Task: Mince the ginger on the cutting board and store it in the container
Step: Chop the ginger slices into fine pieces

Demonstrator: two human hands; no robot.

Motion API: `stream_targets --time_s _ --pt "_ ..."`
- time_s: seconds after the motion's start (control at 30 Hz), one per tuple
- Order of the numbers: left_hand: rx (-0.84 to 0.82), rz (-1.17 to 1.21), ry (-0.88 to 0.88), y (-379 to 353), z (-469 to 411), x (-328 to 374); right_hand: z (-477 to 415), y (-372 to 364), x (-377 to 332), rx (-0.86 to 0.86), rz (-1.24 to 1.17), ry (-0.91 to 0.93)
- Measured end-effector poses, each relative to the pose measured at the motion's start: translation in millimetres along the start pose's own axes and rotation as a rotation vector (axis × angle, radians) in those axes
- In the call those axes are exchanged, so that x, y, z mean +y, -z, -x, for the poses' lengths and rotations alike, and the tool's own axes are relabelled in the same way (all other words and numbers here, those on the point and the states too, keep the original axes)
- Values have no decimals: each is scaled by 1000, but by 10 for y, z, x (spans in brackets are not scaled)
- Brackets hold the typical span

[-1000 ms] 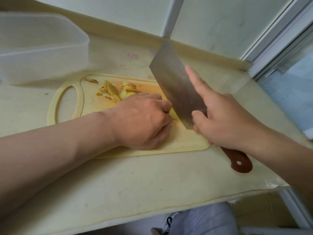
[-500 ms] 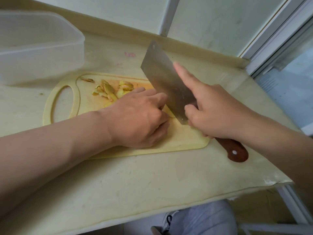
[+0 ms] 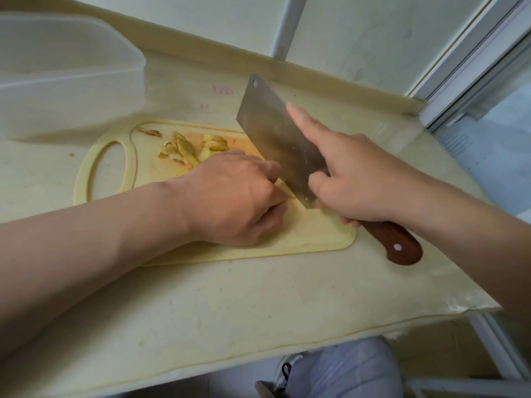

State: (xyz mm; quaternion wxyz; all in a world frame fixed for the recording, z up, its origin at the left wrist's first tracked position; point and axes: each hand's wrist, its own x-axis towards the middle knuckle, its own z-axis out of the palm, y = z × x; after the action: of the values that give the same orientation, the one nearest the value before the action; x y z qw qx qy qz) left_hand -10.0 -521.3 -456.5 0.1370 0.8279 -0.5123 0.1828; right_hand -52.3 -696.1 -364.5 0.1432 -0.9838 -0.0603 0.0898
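Note:
A pale yellow cutting board (image 3: 316,234) lies on the counter. My left hand (image 3: 232,196) rests on it with fingers curled over a piece of ginger (image 3: 287,189), mostly hidden under the knuckles. My right hand (image 3: 356,179) grips a steel cleaver (image 3: 275,130) by its brown wooden handle (image 3: 396,242), forefinger stretched along the blade. The blade's edge stands on the board right beside my left knuckles. Ginger peelings (image 3: 184,149) lie further back on the board. A translucent plastic container (image 3: 71,73) stands at the far left.
The counter (image 3: 230,305) is covered with a cream sheet; its front edge runs across the bottom. A white wall (image 3: 359,33) rises behind and a window frame (image 3: 471,64) sits at the right. A shoe (image 3: 287,372) shows below the edge.
The cleaver has come down from its raised tilt toward the board beside my left knuckles. My left hand stays curled in the same place on the ginger.

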Motion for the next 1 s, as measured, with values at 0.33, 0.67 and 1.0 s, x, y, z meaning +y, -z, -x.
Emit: stream_targets --time_s 0.33,0.67,1.0 --pt "36 -1 -18 -30 3 -24 310 -73 160 79 33 34" --pt "56 -6 -21 -26 10 -18 91 -52 56 73 44 50" --pt "74 17 -33 -18 10 -41 267 -68 162 75 46 52"
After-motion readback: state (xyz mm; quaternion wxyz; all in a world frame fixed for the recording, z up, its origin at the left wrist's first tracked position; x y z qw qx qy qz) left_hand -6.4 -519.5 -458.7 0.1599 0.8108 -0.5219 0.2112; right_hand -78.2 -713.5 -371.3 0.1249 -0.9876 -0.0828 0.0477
